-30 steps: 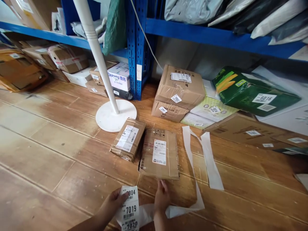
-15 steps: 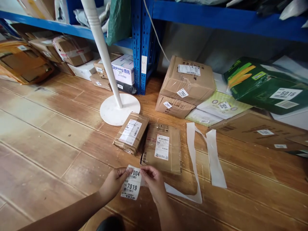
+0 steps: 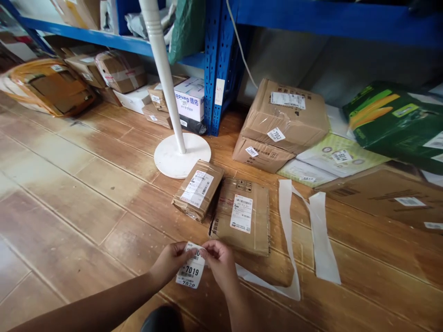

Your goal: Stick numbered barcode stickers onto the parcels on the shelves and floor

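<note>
Left fingers [image 3: 187,255] pinched closed on label strip [image 3: 191,272]; right fingers [image 3: 212,244] pinched at its top corner. Strip hangs nearside of both. Flat carton [image 3: 256,216] just beyond right fingers; smaller carton [image 3: 198,190] beyond left.

Soft, moderate indoor light covers the wooden floor [image 3: 100,189], paler at left and darker toward the lower right corner; whether the pale patches are sheen or wear is unclear. The lamp or window is out of view. Shade deepens beneath the blue shelf beam [image 3: 328,20], and the small carton [image 3: 212,196] has a darker right side. Tape on the stacked carton [image 3: 290,117] catches faint glints. Wide-angle stretching slants the beam and pulls out the green box [image 3: 398,133]. The orange-wrapped parcel [image 3: 58,87] looks soft. On the label strip [image 3: 190,272], "7019" reads clearly; smaller print smears.
</note>
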The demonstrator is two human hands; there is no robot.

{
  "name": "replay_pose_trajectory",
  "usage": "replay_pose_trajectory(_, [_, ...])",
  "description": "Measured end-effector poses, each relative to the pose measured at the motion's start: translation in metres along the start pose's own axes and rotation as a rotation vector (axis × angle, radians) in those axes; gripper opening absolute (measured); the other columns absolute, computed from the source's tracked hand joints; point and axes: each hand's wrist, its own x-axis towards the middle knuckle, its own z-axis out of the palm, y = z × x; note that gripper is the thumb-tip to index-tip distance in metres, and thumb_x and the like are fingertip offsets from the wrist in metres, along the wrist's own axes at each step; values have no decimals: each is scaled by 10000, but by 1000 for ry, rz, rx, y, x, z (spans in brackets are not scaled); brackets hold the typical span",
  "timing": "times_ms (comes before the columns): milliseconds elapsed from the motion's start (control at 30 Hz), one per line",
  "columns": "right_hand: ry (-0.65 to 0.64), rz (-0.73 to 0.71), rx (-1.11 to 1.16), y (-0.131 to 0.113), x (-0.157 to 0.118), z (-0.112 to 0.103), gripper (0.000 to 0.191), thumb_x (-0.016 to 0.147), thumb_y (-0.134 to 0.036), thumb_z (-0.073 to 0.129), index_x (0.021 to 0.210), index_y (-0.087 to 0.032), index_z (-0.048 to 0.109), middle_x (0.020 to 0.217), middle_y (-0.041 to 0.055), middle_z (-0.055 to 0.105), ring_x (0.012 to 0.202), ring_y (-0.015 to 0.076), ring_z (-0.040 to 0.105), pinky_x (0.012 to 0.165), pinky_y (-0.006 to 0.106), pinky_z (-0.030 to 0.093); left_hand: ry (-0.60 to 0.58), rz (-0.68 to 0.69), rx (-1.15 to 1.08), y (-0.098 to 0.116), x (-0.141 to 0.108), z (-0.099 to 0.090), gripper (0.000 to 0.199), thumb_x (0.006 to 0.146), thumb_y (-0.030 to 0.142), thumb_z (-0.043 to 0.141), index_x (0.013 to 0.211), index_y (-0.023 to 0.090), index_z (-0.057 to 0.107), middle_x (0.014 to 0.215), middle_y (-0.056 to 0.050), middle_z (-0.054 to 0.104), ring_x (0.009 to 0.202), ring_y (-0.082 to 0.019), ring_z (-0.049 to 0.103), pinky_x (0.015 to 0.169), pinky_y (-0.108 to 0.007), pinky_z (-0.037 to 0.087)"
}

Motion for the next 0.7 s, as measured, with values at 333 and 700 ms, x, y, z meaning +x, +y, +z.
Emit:
replay_pose_trajectory(333, [171,62,215,46,18,52,309,570,-439,771,653,-166,655,597,23,649,548,151,551,538,262,450,83,-34,272,-36,3,-56,649,697,800,357,541,190,513,479,18,478,478,-130,412,483,-256,316])
replay_pose_trajectory(700, [514,138,567,70,97,115,413,653,-543,691,888,-220,590,1068,103,672,1072,221,602,831,313,526,91,141,553,-45,4,-91,593,851,650,271,531,206,498,525,5,539,532,-147,492,574,-250,377])
